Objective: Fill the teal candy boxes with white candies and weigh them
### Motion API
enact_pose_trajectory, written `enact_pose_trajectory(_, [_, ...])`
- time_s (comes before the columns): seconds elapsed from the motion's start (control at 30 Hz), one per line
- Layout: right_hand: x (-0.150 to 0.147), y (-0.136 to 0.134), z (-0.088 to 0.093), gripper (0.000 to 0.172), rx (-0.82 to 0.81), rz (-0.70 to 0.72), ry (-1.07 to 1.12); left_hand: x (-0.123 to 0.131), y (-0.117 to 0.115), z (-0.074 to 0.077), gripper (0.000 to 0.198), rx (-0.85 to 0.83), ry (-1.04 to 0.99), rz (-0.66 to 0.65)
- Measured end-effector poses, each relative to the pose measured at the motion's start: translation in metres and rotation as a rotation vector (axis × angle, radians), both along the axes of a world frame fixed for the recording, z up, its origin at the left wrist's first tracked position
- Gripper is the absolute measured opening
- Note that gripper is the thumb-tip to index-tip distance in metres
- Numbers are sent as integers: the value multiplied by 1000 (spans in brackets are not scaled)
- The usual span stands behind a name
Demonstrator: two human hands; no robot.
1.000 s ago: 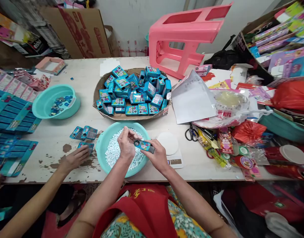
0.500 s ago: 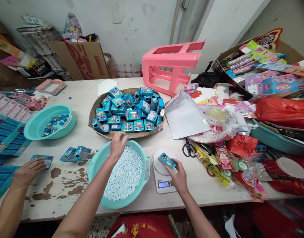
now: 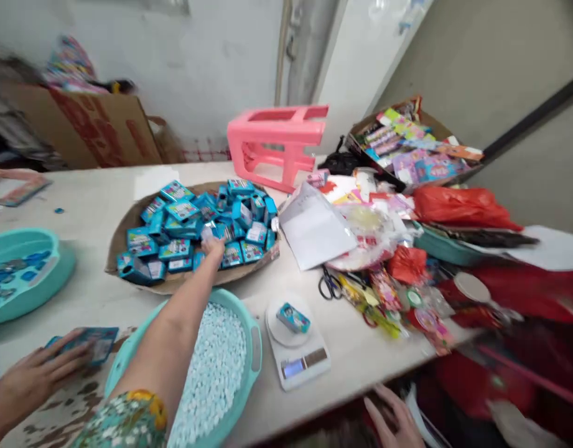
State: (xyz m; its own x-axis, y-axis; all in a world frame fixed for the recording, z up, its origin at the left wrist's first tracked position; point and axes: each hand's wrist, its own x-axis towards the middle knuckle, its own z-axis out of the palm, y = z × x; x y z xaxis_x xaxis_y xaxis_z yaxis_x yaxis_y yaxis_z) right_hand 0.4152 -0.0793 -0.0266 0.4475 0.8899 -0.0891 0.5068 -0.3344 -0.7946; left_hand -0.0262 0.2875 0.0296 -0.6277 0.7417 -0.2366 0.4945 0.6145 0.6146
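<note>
Our right hand leaves the box alone on the scale and hangs open and empty at five o'clock of it. Our left hand now reaches the pile at eleven o'clock; we cannot tell its grip.

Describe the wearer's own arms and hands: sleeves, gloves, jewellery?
Both hands are bare: left hand and right hand show no gloves. The left arm wears a short teal floral-print fabric sleeve with yellow-orange flowers; forearm uncovered, no watch visible. Rings are too blurred to tell.
</note>
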Motion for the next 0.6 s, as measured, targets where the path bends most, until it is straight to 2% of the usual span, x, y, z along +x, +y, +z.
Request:
enact_pose_trajectory(0.13, [-19,2,31,39,34,16,-81,7,-8,7,31,46,37,-96])
enact_pose_trajectory(0.23, [-39,19,53,33,141,2,-90,-11,-42,31,34,207,78,-80])
enact_pose_trajectory(0.3, [-57,30,71,31,211,11,-67,-20,-89,51,47,464,-119,-32])
enact_pose_trajectory(0.37, [-83,37,90,30,252,62,5,-17,-150,63,56,584,-513,-22])
enact_pose_trajectory(0.43, [-115,39,103,34,234,128,179,0,-216,65,48,478,-879,-123])
enact_pose_trajectory(0.47, [-132,38,106,39,198,170,314,12,-247,62,46,394,-975,-121])
enact_pose_trajectory(0.53, [-165,33,106,50,83,287,626,38,-300,54,53,246,-1097,-91])
enact_pose_trajectory(0.6, [-189,24,100,51,-7,319,831,55,-335,46,57,141,-1167,-119])
